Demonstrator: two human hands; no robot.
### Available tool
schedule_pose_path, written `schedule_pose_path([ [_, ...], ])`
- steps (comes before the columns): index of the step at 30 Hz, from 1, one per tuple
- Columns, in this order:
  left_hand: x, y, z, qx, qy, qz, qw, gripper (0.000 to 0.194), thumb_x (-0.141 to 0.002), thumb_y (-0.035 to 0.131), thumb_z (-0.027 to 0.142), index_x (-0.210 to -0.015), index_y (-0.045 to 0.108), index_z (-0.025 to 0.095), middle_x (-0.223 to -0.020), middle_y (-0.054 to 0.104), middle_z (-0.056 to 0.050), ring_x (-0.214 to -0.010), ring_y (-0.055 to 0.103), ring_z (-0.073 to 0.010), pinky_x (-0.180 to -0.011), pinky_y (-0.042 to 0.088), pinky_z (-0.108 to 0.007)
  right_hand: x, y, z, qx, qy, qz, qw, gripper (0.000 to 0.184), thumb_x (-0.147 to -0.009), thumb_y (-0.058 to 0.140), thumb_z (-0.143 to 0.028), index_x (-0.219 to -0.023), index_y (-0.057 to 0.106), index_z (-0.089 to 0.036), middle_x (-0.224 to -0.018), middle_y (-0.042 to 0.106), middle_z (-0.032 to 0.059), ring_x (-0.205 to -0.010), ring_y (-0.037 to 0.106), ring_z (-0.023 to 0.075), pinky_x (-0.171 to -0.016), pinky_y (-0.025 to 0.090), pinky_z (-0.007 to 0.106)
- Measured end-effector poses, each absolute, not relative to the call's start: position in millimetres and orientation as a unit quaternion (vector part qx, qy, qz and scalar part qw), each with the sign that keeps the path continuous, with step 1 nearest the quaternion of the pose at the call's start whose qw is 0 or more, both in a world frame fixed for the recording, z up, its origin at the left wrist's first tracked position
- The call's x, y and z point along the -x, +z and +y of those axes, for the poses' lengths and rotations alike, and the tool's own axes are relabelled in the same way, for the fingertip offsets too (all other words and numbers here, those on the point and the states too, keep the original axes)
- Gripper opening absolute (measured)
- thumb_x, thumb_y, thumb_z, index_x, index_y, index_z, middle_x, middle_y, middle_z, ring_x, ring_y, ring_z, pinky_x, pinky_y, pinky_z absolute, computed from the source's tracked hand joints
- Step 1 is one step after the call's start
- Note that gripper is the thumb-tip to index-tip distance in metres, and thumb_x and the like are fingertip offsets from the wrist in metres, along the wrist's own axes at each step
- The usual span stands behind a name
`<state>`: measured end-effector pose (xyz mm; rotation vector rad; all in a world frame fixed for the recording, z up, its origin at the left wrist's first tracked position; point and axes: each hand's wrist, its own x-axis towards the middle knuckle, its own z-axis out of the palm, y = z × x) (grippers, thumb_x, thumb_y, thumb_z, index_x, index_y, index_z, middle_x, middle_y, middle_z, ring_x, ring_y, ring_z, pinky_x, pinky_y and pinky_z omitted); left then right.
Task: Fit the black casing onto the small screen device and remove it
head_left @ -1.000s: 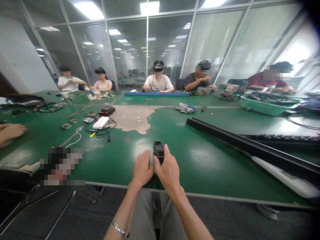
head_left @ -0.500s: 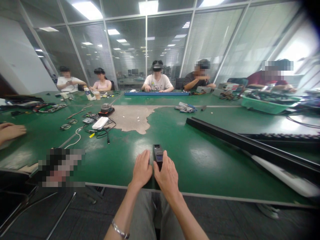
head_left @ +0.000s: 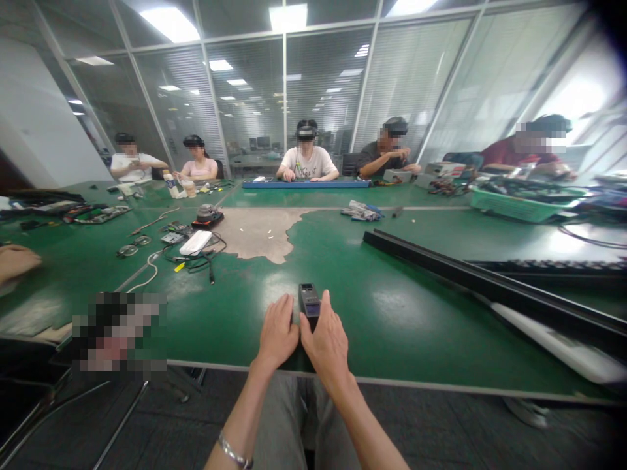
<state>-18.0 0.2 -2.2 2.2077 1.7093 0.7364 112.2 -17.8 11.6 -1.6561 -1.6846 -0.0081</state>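
Observation:
A small black box-shaped device (head_left: 308, 300) with a little dark screen and buttons lies on the green table, its far end pointing away from me. My right hand (head_left: 326, 339) is around its near end, thumb along the left side and index finger beside the right edge. The fingers cover that near end. To the left of the device, my left hand (head_left: 279, 333) rests on the tabletop with its fingers stretched forward, close together. It holds nothing I can see and sits slightly apart from the device.
The green table (head_left: 235, 320) has a long black bar (head_left: 470, 271) at right, beside a white strip (head_left: 548, 346). A white adapter (head_left: 196, 243) with cables, glasses (head_left: 128, 250) and circuit parts lie left. Gloves (head_left: 361, 211) and a green basket (head_left: 529, 202) stand farther back. Several people sit around.
My right index finger has lifted slightly away from the device's edge. At the far left, another person's hand has shifted left. My left hand and the device stay in place.

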Motion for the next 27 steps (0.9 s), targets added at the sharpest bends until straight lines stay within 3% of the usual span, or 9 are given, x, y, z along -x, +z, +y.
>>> schedule_pose_path([
  [4, 18.6, -3.1, 0.7, -0.759, 0.251, 0.587, 0.128, 0.072, -0.078, 0.042, 0.014, -0.149, 0.034, 0.011, -0.156, 0.034, -0.011, -0.146, 0.027, -0.0208, -0.122, 0.018, -0.044, -111.1, 18.7, -17.9, 0.654, 0.025, -0.648, 0.389, 0.076, -0.091, 0.047, -0.041, -0.151, 0.021, -0.004, -0.128, 0.060, 0.0222, -0.105, 0.061, 0.0310, -0.087, 0.050, 0.043],
  [8, 18.5, -4.9, 0.8, -0.760, 0.258, 0.585, 0.120, 0.075, -0.076, 0.045, 0.015, -0.150, 0.033, 0.018, -0.156, 0.034, -0.007, -0.146, 0.027, -0.0208, -0.122, 0.018, -0.046, -112.3, 33.6, -15.7, 0.641, 0.040, -0.633, 0.432, 0.075, -0.091, 0.048, -0.044, -0.151, 0.023, -0.006, -0.131, 0.058, 0.0221, -0.108, 0.060, 0.0310, -0.090, 0.049, 0.045],
  [13, 17.2, -2.8, -1.3, -0.762, 0.248, 0.586, 0.115, 0.075, -0.078, 0.056, 0.028, -0.149, 0.035, 0.016, -0.157, 0.033, -0.011, -0.146, 0.027, -0.0251, -0.122, 0.016, -0.045, -131.5, 50.2, -14.5, 0.631, 0.045, -0.601, 0.489, 0.079, -0.089, 0.052, -0.046, -0.153, 0.020, -0.011, -0.133, 0.058, 0.0181, -0.116, 0.058, 0.0291, -0.097, 0.047, 0.044],
  [18, 16.1, 1.5, -3.0, -0.769, 0.228, 0.588, 0.104, 0.080, -0.082, 0.060, 0.058, -0.146, 0.041, 0.014, -0.156, 0.032, -0.017, -0.145, 0.028, -0.0314, -0.120, 0.018, -0.049, -167.1, 38.0, -13.4, 0.670, 0.030, -0.569, 0.476, 0.079, -0.088, 0.053, -0.045, -0.152, 0.023, -0.011, -0.130, 0.061, 0.0181, -0.114, 0.060, 0.0313, -0.096, 0.047, 0.047],
  [27, 14.8, 4.9, -2.9, -0.773, 0.219, 0.589, 0.089, 0.069, -0.085, 0.056, 0.063, -0.139, 0.051, 0.021, -0.156, 0.034, -0.014, -0.143, 0.031, -0.0335, -0.119, 0.021, -0.050, -192.9, 8.4, -16.9, 0.689, 0.023, -0.560, 0.459, 0.078, -0.088, 0.050, -0.045, -0.152, 0.022, -0.009, -0.134, 0.058, 0.0189, -0.117, 0.059, 0.0317, -0.096, 0.048, 0.046],
])
